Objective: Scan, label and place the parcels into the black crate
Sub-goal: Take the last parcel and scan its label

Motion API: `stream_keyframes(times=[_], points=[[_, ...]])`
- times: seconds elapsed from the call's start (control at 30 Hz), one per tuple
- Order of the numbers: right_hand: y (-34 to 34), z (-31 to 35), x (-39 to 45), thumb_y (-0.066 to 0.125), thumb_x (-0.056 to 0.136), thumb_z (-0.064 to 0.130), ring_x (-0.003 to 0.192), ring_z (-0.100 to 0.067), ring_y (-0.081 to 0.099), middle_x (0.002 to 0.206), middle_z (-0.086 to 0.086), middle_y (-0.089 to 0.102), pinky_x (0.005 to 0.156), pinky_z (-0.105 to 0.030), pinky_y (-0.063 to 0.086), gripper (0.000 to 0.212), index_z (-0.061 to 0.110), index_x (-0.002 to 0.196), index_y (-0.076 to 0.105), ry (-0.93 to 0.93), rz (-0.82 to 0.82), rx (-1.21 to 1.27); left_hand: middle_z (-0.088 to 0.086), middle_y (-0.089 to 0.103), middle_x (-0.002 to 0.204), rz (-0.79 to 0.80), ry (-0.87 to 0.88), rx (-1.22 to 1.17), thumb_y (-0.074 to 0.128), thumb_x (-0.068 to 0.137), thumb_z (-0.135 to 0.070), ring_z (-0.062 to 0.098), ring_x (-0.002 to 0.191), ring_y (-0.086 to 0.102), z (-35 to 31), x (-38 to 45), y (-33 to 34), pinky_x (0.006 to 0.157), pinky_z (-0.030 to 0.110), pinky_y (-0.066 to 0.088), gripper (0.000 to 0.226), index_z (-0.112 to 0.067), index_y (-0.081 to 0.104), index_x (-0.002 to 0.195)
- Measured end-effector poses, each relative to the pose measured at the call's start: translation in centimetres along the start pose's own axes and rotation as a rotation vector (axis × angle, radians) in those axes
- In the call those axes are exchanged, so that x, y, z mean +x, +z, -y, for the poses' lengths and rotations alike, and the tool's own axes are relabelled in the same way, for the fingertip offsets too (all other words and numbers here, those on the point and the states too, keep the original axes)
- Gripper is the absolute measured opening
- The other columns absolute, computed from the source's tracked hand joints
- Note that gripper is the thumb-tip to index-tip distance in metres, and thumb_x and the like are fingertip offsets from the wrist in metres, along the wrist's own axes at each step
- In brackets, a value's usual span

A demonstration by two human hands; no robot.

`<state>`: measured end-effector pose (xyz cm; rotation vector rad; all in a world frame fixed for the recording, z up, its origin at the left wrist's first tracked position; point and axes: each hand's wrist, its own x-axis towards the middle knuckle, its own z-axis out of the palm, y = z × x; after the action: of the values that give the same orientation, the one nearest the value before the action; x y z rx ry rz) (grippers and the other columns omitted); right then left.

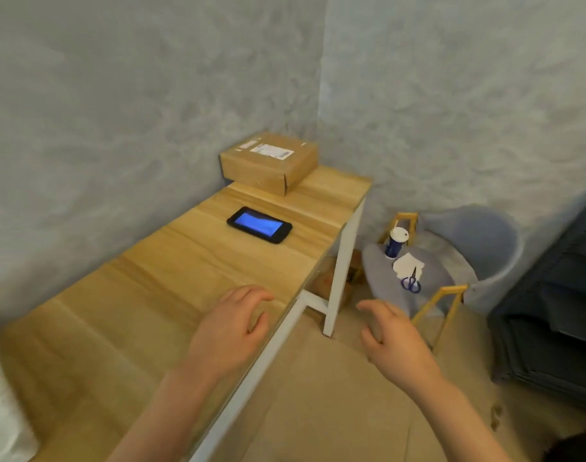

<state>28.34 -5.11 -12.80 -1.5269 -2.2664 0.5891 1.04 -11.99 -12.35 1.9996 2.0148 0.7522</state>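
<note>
Both hands, left hand (pixel 231 331) and right hand (pixel 396 341), hover with fingers released and loosely curled, near the bench (pixel 151 295) edge; the parcel (pixel 269 161) sits beyond the phone (pixel 259 225), awaiting scanning.

I see soft, even indoor light, fairly bright, with only faint shadows on the tabletop (pixel 171 281). The phone (pixel 259 225) screen glows blue on it. Everything looks slightly blurred, and straight lines bow away from the tabletop toward the edges.
</note>
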Motion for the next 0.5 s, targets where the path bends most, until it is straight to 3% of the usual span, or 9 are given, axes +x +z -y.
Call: stream_keyframes(times=[0.13,0.23,0.33,0.4,0.5], points=[[-2.0,-4.3,9.1,0.053,0.097,0.023,0.109,-0.006,0.047,0.125,0.009,0.054,0.086,-0.020,0.037,0.035,0.028,0.132,0.054,-0.022,-0.022,0.029,-0.014,0.055,0.131,-0.045,-0.047,0.030,0.053,0.097,-0.029,0.004,0.126,0.046,0.3,8.2,2.6,0.105,0.025,0.039,0.031,-0.029,0.057,0.128],[-3.4,-7.0,15.8,0.053,0.097,0.022,0.112,-0.007,0.048,0.129,0.007,0.053,0.087,-0.018,0.033,0.035,0.025,0.133,0.054,-0.064,-0.007,0.052,-0.009,0.057,0.131,-0.075,-0.113,0.019,0.050,0.097,-0.033,0.011,0.127,0.047,0.4,14.0,4.3,0.106,0.033,0.042,0.033,-0.025,0.058,0.129],[-4.7,-9.3,21.8,0.053,0.098,0.023,0.094,0.002,0.046,0.128,0.010,0.053,0.083,-0.013,0.033,0.035,0.027,0.132,0.054,-0.125,0.037,0.066,-0.009,0.060,0.128,-0.140,-0.191,-0.007,0.056,0.096,-0.031,0.013,0.124,0.051,-0.1,19.0,5.7,0.104,0.032,0.043,0.032,-0.023,0.061,0.127],[-5.4,-10.6,25.9,0.053,0.098,0.022,0.105,0.001,0.046,0.130,0.010,0.051,0.089,-0.018,0.036,0.034,0.027,0.132,0.053,-0.154,0.057,0.066,-0.009,0.059,0.129,-0.179,-0.240,-0.037,0.060,0.096,-0.027,0.013,0.125,0.050,-0.3,22.2,6.5,0.103,0.026,0.039,0.032,-0.022,0.061,0.128],[-6.0,-11.8,31.7,0.053,0.098,0.021,0.127,-0.014,0.044,0.136,0.007,0.050,0.101,-0.028,0.039,0.035,0.025,0.132,0.053,-0.165,0.060,0.078,-0.012,0.053,0.133,-0.205,-0.304,-0.061,0.056,0.098,-0.032,0.011,0.128,0.046,-0.1,26.3,7.1,0.105,0.024,0.035,0.038,-0.023,0.056,0.134]])
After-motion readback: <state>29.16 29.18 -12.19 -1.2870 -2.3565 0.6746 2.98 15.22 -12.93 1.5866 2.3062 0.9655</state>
